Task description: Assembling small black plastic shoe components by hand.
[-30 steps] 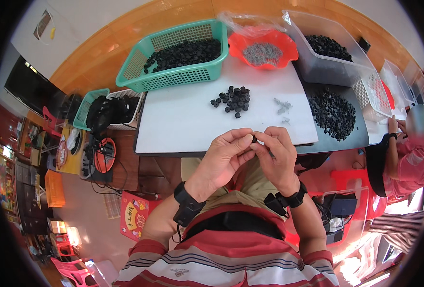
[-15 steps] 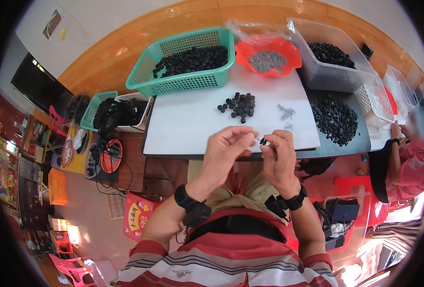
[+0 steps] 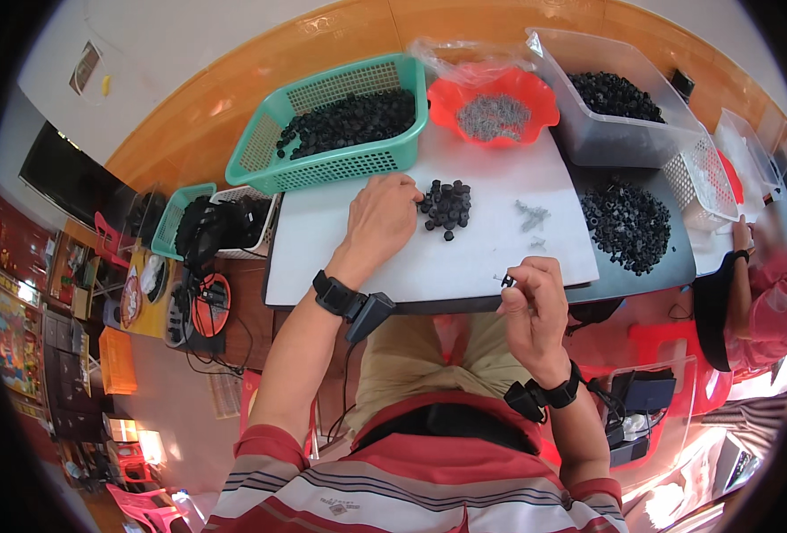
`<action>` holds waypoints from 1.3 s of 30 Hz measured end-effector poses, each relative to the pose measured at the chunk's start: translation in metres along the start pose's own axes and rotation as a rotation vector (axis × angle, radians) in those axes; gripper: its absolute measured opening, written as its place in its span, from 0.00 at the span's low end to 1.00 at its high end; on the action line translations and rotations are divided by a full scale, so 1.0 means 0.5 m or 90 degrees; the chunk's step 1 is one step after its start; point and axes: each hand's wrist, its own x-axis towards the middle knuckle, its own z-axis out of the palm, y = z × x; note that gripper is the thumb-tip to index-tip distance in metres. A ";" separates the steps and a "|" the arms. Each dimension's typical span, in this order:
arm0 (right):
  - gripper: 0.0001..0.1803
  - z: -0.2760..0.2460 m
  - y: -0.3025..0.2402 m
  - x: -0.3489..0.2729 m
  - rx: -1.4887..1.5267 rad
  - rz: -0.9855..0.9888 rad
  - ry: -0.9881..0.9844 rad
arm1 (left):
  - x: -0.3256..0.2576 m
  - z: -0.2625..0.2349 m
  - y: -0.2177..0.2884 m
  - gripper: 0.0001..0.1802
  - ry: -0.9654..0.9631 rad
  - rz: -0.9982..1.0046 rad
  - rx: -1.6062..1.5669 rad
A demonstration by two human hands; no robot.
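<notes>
My right hand (image 3: 537,302), raised over the table's near edge, pinches a small black part (image 3: 507,281) between thumb and fingertips. A thin pale pin seems to stick out of that part. My left hand (image 3: 384,213) lies over the white sheet (image 3: 322,249), its bent fingertips at the left side of a pile of small black knob-like parts (image 3: 447,209). What those fingers hold, if anything, is hidden. To the right of the pile lie several thin grey pins (image 3: 531,215).
Behind stand a green basket (image 3: 322,173) of black parts, a red bowl (image 3: 447,102) of grey pins and a clear bin (image 3: 615,147). Loose black rings (image 3: 626,226) cover the dark mat at right. Another person (image 3: 771,293) sits at the far right.
My hands have come apart. The left one has moved forward to the black pile; the right has drawn slightly back and right, keeping the small black part.
</notes>
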 end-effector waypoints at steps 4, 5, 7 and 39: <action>0.13 0.000 -0.006 -0.006 0.016 0.004 -0.014 | 0.008 0.008 -0.006 0.12 -0.038 0.014 0.041; 0.13 0.000 -0.008 -0.006 0.017 0.005 -0.015 | 0.009 0.009 -0.007 0.12 -0.056 0.003 0.048; 0.13 0.001 -0.014 -0.007 0.030 0.020 -0.026 | 0.012 0.007 -0.002 0.12 -0.056 -0.005 0.034; 0.10 0.011 -0.010 -0.004 0.182 0.118 -0.030 | -0.136 0.004 0.075 0.13 0.049 -0.202 -0.687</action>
